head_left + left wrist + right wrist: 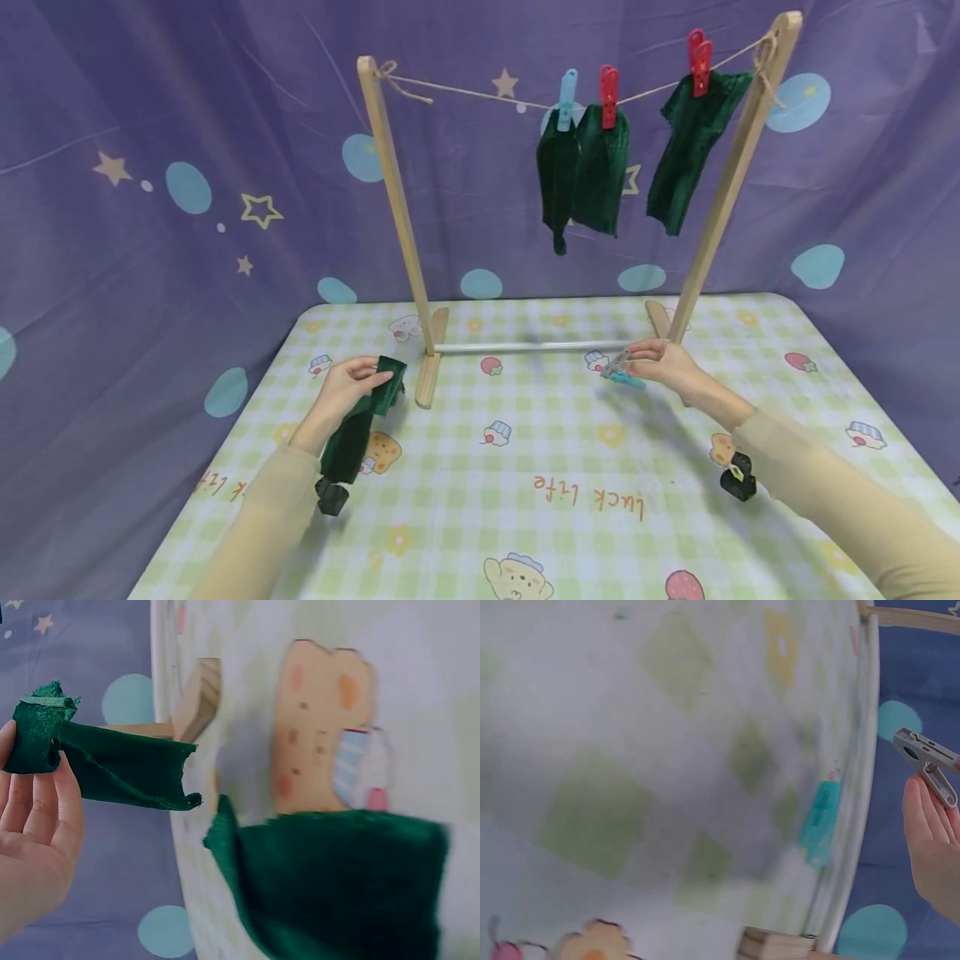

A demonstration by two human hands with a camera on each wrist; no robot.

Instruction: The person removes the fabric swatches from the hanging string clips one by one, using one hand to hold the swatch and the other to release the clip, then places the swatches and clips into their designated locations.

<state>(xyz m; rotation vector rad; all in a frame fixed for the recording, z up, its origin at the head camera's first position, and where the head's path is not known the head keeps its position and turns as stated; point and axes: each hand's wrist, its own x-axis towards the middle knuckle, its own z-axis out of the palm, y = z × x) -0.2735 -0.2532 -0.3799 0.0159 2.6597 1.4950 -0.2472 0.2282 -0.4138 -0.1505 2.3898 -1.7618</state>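
The right wrist view's edge crops the right grip point(935, 853) and grey plastic clothespin point(924, 753); the left wrist view's bottom edge crops blurred dark-green velvet cloth point(345, 881).

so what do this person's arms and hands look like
The left sleeve and right sleeve are plain, pale beige and reach the wrists. By them show a black left camera and right camera, the latter with a yellowish mark. The left hand and right hand wear no gloves.
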